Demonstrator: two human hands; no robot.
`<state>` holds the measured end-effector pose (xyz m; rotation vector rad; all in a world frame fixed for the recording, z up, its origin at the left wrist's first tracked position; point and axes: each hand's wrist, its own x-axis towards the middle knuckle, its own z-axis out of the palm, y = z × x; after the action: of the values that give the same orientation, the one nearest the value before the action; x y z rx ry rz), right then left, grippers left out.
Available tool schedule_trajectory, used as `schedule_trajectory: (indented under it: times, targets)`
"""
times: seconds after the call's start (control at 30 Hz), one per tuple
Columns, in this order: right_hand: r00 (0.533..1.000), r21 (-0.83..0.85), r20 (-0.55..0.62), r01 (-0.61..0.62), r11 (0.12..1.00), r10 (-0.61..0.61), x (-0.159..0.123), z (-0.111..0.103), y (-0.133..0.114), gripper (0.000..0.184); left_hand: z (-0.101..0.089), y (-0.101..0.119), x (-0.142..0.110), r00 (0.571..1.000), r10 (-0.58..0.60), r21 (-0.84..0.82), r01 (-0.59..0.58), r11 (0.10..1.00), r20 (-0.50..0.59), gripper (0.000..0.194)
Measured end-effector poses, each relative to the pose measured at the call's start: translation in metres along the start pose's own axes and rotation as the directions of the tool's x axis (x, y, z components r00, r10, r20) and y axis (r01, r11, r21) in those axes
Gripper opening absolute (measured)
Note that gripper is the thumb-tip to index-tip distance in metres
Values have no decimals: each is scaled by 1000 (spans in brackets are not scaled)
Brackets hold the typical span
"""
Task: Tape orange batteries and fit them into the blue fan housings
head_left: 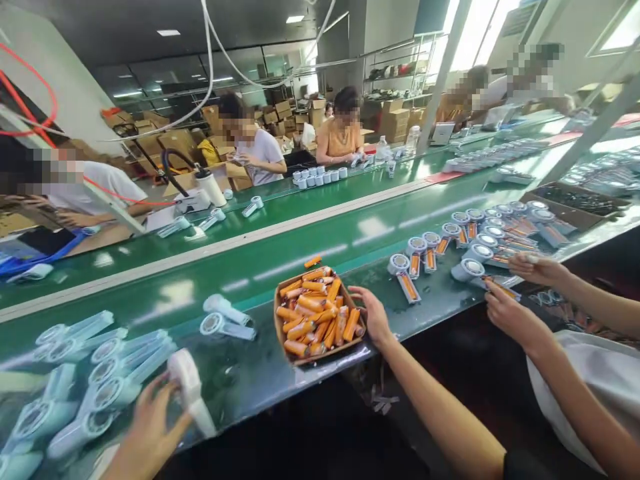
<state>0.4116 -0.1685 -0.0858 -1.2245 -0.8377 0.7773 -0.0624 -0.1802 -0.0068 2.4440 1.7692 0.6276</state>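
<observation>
My left hand [153,423] has its thumb and fingers about a white plastic housing [189,383] with a round head and a straight handle. The housing stands tilted on its edge at the front of the bench. My right hand [374,315] touches the right side of a small cardboard box [286,357], its fingers stretched out and apart. Orange cylindrical batteries [315,310] fill that box in a loose heap. One more battery [313,262] lies just behind it. Two pale housings [227,320] rest between my hands, to the left of the box.
Several pale housings [107,380] lie at left. On the right, a co-worker's hands [515,310] work over housings with orange batteries [407,283]. A green conveyor belt [320,233] runs behind the bench. Other people sit across it. A tray of dark parts [570,200] stands far right.
</observation>
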Motion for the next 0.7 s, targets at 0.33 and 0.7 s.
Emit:
schedule_trajectory:
  times: [0.33, 0.7]
  targets:
    - [600, -177, 800, 264, 948, -17, -123, 90, -96, 30, 21, 106, 31, 859, 298, -276, -431, 859, -416, 31]
    - [745, -615, 667, 557, 559, -9, 81, 85, -109, 29, 56, 39, -11, 936, -265, -471, 130, 872, -232, 44]
